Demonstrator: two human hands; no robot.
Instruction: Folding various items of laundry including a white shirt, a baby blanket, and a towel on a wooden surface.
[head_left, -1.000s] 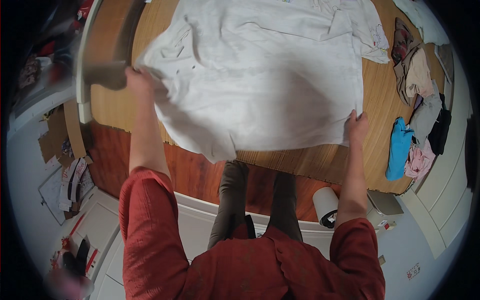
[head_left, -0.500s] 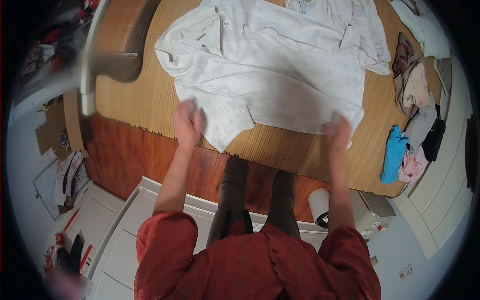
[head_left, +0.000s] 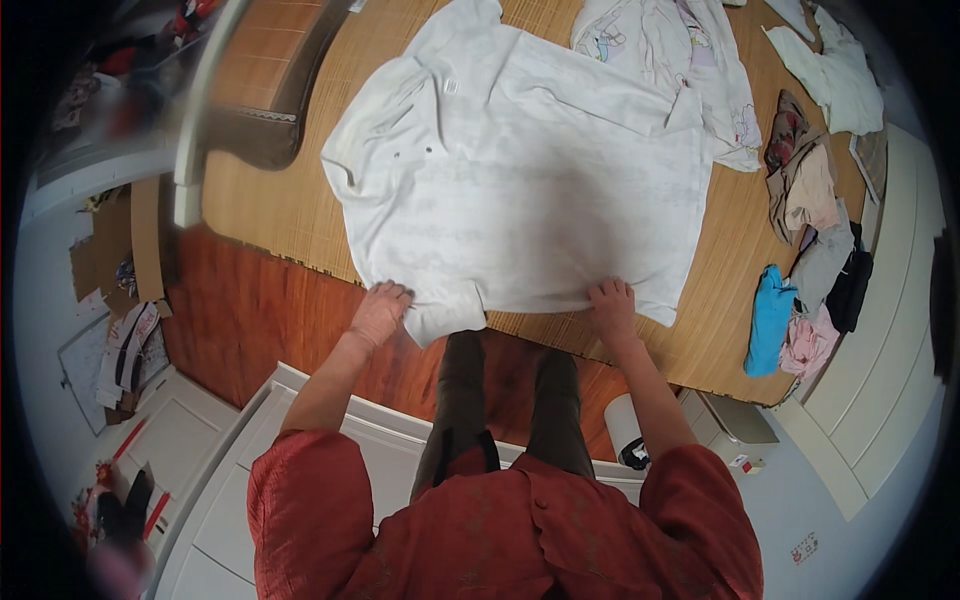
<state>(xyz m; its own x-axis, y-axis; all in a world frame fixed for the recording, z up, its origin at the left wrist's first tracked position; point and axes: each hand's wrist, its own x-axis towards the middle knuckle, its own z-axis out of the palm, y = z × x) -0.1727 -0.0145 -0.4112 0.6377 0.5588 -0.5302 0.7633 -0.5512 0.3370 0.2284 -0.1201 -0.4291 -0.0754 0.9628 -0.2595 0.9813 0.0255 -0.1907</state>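
A white short-sleeved shirt (head_left: 530, 190) with a collar and buttons lies spread on the woven mat, its collar end to the left and its hem to the right. My left hand (head_left: 382, 312) has its fingers curled over the near shoulder edge, beside the sleeve that hangs past the mat's edge. Farther right, my right hand (head_left: 612, 308) grips the shirt's near side edge with bent fingers; the thumb is hidden. The cloth between the hands lies fairly flat, with a shadow across it.
Beyond the shirt lies a white printed garment (head_left: 735, 95). Along the right side are folded blue cloth (head_left: 770, 320), pink cloth (head_left: 810, 340) and a white garment (head_left: 835, 75). A curved brown panel (head_left: 275, 130) stands at the left. A white cylindrical bin (head_left: 622, 425) is below the mat's edge (head_left: 690, 375).
Both hands have come down to the shirt's near edge and gripped it; the right has moved left. The shirt is pulled nearer and its folds are smoother, with two buttons now showing.
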